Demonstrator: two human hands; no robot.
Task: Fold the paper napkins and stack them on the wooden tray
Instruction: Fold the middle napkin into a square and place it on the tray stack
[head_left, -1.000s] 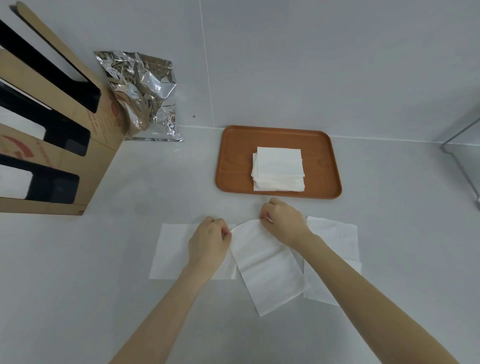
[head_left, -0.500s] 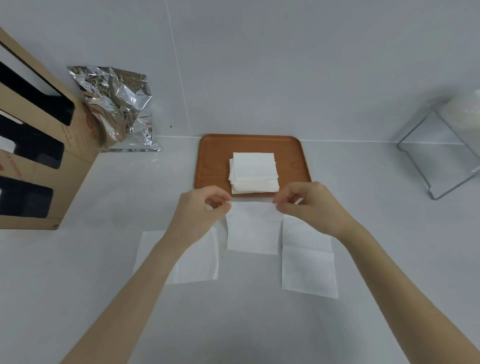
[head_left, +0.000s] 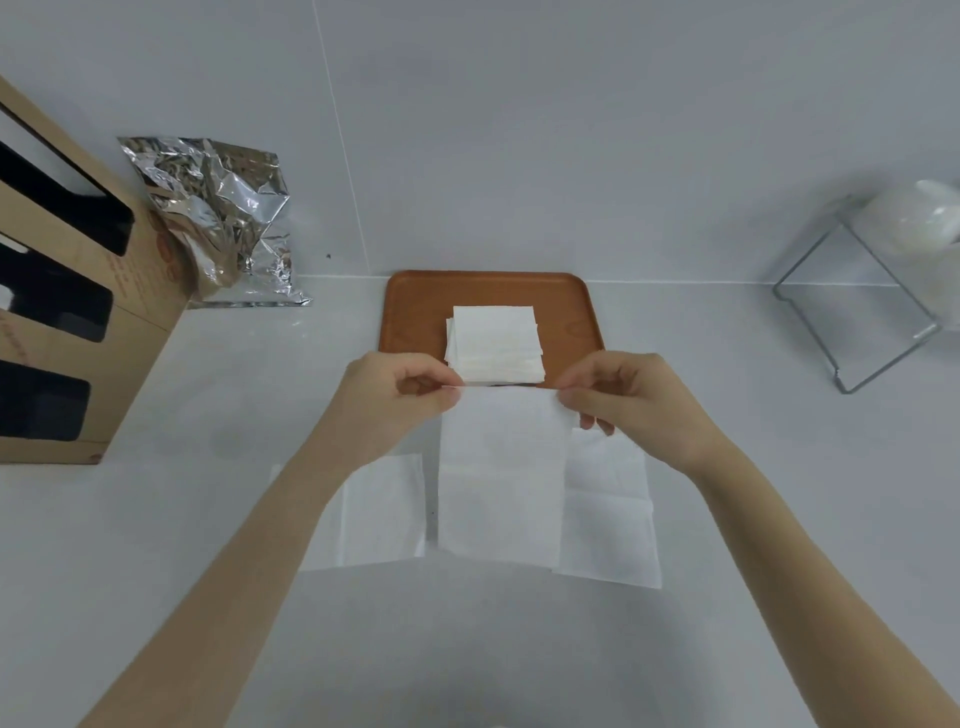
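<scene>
Held napkin (head_left: 501, 467): pinched at both far corners, left hand (head_left: 387, 400) and right hand (head_left: 631, 400), fingers closed on edge; long axis toward body, near end on worktop (head_left: 779, 519). Wooden tray (head_left: 415, 312) with folded stack (head_left: 493, 340): just beyond fingers, equally near both hands. Unfolded napkins: left (head_left: 382, 512), right (head_left: 610, 519).
</scene>
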